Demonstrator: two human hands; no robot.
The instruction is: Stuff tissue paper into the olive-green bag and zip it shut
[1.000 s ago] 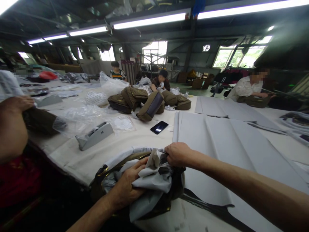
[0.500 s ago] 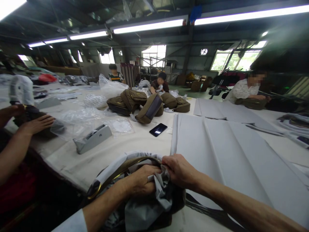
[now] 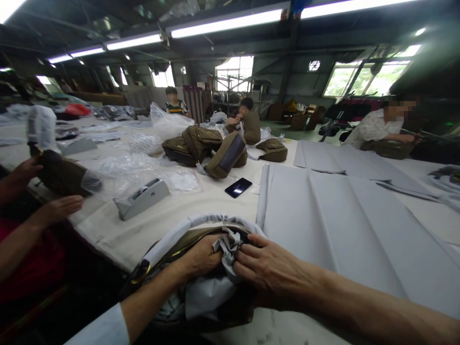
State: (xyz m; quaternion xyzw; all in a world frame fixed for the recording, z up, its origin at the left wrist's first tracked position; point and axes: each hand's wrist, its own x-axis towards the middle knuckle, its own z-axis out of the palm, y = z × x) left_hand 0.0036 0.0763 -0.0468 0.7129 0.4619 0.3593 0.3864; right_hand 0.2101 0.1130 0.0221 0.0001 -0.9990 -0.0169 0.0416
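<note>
Under long fluorescent tubes (image 3: 230,24) and bright windows (image 3: 235,72), a cloth-covered bench (image 3: 172,211) runs deep into a workroom, carrying olive bags (image 3: 201,141), clear plastic (image 3: 120,170), a phone (image 3: 238,188), a grey tape dispenser (image 3: 143,197) and broad grey sheets (image 3: 287,201). At the near edge sits an unzipped olive bag (image 3: 185,238) with a wrapped handle (image 3: 172,235), crumpled grey paper (image 3: 206,294) in its mouth. The left hand (image 3: 204,256) reaches inside, its fingertips hidden behind the paper; how tightly they close cannot be told. The right hand (image 3: 269,263) has its fingers half bent against the paper's crumpled end, though whether they grip it cannot be made out. The bag's underside is lost in shadow. A co-worker at left is cut off by the frame; the faces across the bench are blurred. A small dark mark on the dispenser and the phone's lit screen are too small to read.
</note>
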